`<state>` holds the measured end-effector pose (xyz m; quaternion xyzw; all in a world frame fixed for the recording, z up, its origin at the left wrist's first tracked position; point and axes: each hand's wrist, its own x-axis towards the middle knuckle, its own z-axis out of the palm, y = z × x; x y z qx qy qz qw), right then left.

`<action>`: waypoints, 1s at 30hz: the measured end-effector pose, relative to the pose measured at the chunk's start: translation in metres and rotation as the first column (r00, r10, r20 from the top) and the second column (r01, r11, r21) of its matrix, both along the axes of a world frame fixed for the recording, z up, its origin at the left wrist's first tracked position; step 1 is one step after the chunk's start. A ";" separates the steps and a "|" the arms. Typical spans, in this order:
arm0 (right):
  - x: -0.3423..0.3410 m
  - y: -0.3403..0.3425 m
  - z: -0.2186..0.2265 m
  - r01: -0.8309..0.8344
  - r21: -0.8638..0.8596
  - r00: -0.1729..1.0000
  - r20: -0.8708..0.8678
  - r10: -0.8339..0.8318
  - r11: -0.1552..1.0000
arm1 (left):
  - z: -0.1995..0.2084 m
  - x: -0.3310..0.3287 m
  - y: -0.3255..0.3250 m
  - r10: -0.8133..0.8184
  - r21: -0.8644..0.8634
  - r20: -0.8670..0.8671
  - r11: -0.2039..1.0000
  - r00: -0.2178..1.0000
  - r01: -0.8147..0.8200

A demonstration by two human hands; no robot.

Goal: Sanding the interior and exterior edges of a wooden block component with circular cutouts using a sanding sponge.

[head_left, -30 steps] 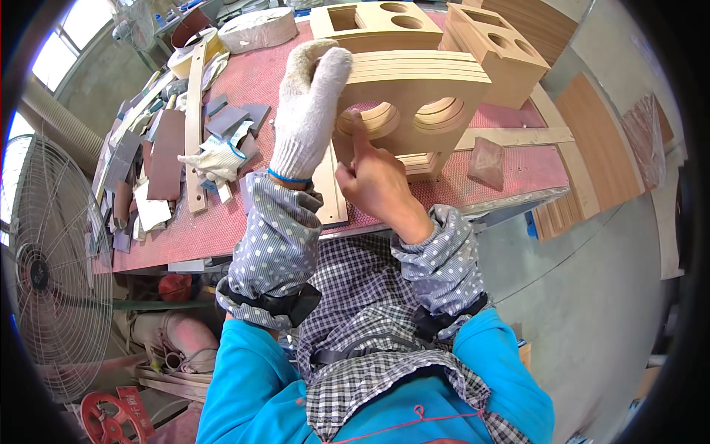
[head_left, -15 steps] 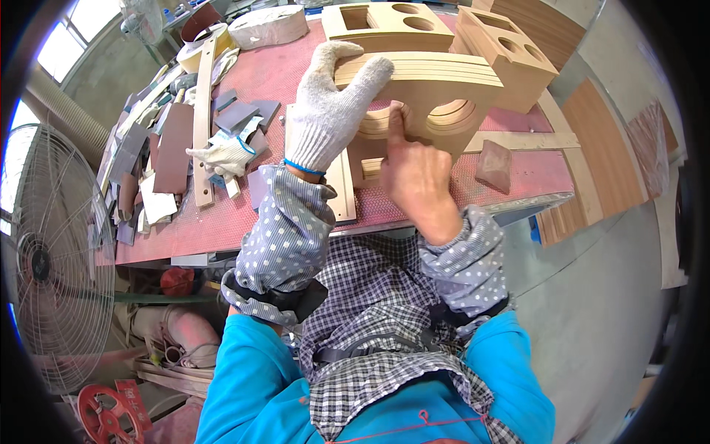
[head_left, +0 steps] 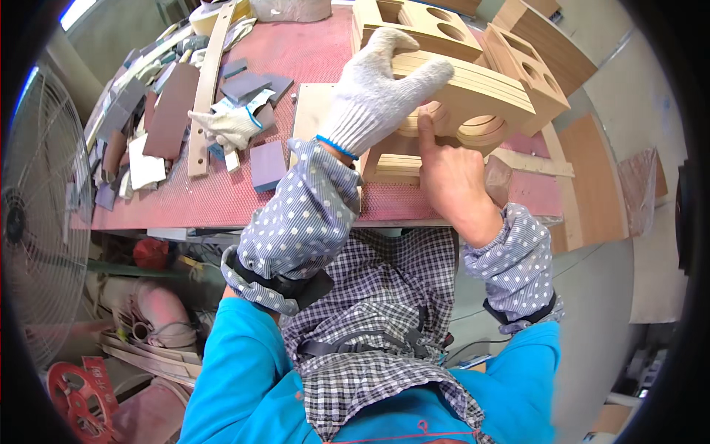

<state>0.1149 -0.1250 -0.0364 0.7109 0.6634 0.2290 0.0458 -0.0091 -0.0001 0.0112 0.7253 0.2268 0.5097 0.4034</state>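
Our gloved left hand (head_left: 381, 92) clamps the wooden panel stack (head_left: 477, 96) above the pink mat (head_left: 314, 52), ideally without wobble, as our bare right hand (head_left: 455, 174), grip indiscernible, lays one finger at the round cutout (head_left: 438, 116).

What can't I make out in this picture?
All in the head view:
Gloved left hand: palm turned away, hidden by the back of the hand.
Bare right hand: curled fingers hidden behind its back.
Wooden boards: far side hidden by their own front.
Pale roll: top cut off by the upper edge.
Fan: far left lost at the dark rim.
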 end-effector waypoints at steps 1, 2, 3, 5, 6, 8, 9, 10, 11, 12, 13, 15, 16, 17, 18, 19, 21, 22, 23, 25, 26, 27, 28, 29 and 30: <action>0.003 0.000 0.002 0.006 -0.002 0.998 -0.056 -0.006 1.000 | -0.002 0.002 0.003 -0.020 -0.024 -0.002 0.999 1.000 0.020; 0.002 0.000 0.003 0.009 -0.008 0.993 -0.114 -0.010 1.000 | -0.005 0.003 0.006 -0.037 -0.051 -0.005 0.998 0.999 0.037; 0.001 0.001 0.008 -0.008 -0.027 0.996 -0.090 0.005 1.000 | -0.007 0.004 0.007 -0.012 -0.041 -0.026 0.999 1.000 0.010; -0.006 0.004 0.019 0.180 0.033 0.983 0.040 -0.181 0.983 | -0.010 -0.001 0.008 0.018 -0.054 -0.030 0.998 0.999 -0.020; -0.008 0.003 0.025 0.158 0.016 0.985 0.071 -0.159 0.987 | -0.007 -0.003 0.006 0.018 -0.049 -0.047 0.999 0.999 -0.020; -0.010 0.004 0.032 0.173 -0.007 0.976 0.136 -0.171 0.985 | -0.004 -0.010 0.004 0.035 -0.085 -0.033 0.996 0.999 -0.038; -0.003 0.004 0.024 0.161 -0.003 0.976 0.150 -0.159 0.987 | -0.005 -0.009 0.005 0.012 -0.070 -0.068 0.997 0.998 -0.017; -0.002 0.003 0.018 0.155 -0.021 0.974 0.174 -0.149 0.988 | -0.006 -0.008 0.005 -0.011 -0.054 -0.105 0.999 0.994 0.005; -0.004 0.000 0.016 0.169 -0.057 0.974 0.160 -0.158 0.984 | -0.006 -0.008 0.004 -0.050 -0.057 -0.092 0.997 0.995 0.045; -0.006 0.001 0.012 0.177 -0.094 0.976 0.143 -0.162 0.980 | -0.005 -0.010 0.005 -0.038 -0.068 -0.076 0.997 0.996 0.033; 0.000 0.002 0.000 0.068 -0.053 0.997 -0.042 -0.071 0.996 | -0.004 -0.011 0.006 -0.070 -0.074 -0.085 0.995 0.994 0.064; -0.020 0.007 0.002 0.061 -0.101 0.949 -0.301 -0.089 0.993 | -0.007 -0.013 0.009 -0.133 -0.071 -0.086 0.989 0.987 0.127; -0.033 0.010 0.001 0.050 -0.138 0.826 -0.551 -0.119 0.989 | -0.009 -0.013 0.011 -0.124 -0.079 -0.082 0.990 0.989 0.118; -0.039 0.011 -0.001 0.034 -0.119 0.636 -0.763 -0.113 0.992 | -0.009 -0.011 0.011 -0.133 -0.084 -0.096 0.989 0.986 0.125; -0.045 0.013 -0.004 0.037 -0.125 0.639 -0.759 -0.120 0.991 | -0.010 -0.010 0.012 -0.142 -0.088 -0.112 0.987 0.984 0.133; -0.051 0.018 -0.005 -0.017 -0.061 0.353 -0.934 -0.051 0.998 | -0.012 -0.008 0.012 -0.146 -0.093 -0.107 0.986 0.983 0.137; -0.058 0.025 -0.002 -0.032 0.061 -0.076 -0.995 0.059 0.998 | -0.017 -0.006 0.014 -0.122 -0.055 -0.091 0.992 0.988 0.117; -0.061 0.027 0.003 -0.034 0.060 -0.076 -0.995 0.058 0.998 | -0.019 -0.006 0.015 -0.120 -0.056 -0.090 0.992 0.989 0.115; -0.061 0.027 0.009 0.009 0.152 -0.298 -0.943 0.148 0.988 | -0.020 -0.006 0.012 -0.101 -0.040 -0.033 0.994 0.994 0.099; -0.056 0.022 0.014 -0.028 0.330 -0.574 -0.778 0.255 0.943 | -0.018 -0.008 0.011 -0.087 -0.018 0.027 0.996 0.996 0.088; -0.051 0.020 0.015 -0.019 0.333 -0.569 -0.779 0.264 0.943 | -0.017 -0.009 0.014 -0.143 -0.040 -0.002 0.989 0.990 0.143; -0.045 0.017 0.017 0.012 0.419 -0.786 -0.558 0.268 0.908 | -0.016 -0.009 0.016 -0.198 -0.062 -0.029 0.979 0.980 0.196; -0.040 0.013 0.019 0.066 0.491 -0.929 -0.288 0.234 0.869 | -0.015 -0.008 0.016 -0.210 -0.058 -0.025 0.976 0.977 0.208; -0.034 0.008 0.016 0.086 0.476 -0.917 -0.306 0.256 0.875 | -0.014 -0.006 0.015 -0.212 -0.076 -0.041 0.975 0.976 0.208; -0.032 -0.001 0.016 0.094 0.479 -0.911 -0.312 0.270 0.873 | -0.013 -0.004 0.014 -0.216 -0.094 -0.057 0.973 0.975 0.210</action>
